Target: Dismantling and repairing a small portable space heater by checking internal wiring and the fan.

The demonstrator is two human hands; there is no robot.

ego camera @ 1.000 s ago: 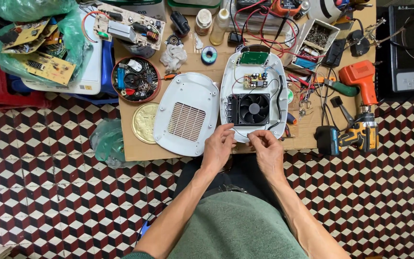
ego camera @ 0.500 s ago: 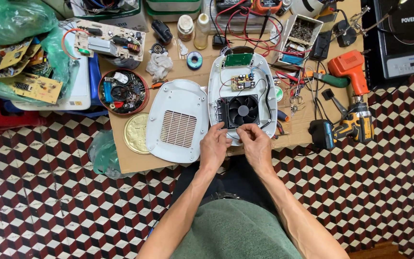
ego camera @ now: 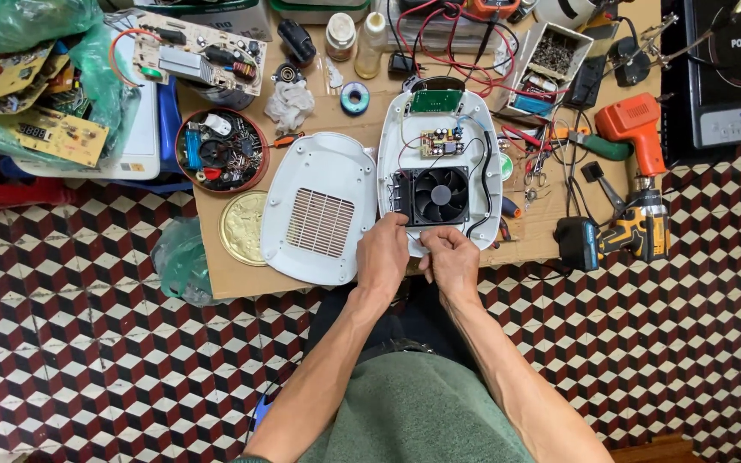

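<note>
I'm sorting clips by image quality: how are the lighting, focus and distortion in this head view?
Head view: even, soft light, no harsh shadows or glare; the opened white casing and both hands, left and right, look sharp; straight lines bend slightly toward the frame edges, as the floor tiles show.

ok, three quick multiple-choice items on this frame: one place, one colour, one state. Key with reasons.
1. Where does the vented white cover lie?
A. left of the open casing
B. on the floor
C. on the black cooktop

2. What colour is the fan?
A. red
B. black
C. green

3. What state is the white casing in?
A. closed
B. wrapped in a bag
C. open, insides showing

Key: 1 A, it lies on the table beside the casing. 2 B, blades and frame are black. 3 C, fan, wires and circuit board are exposed; both hands, left and right, rest at its near edge.
</note>
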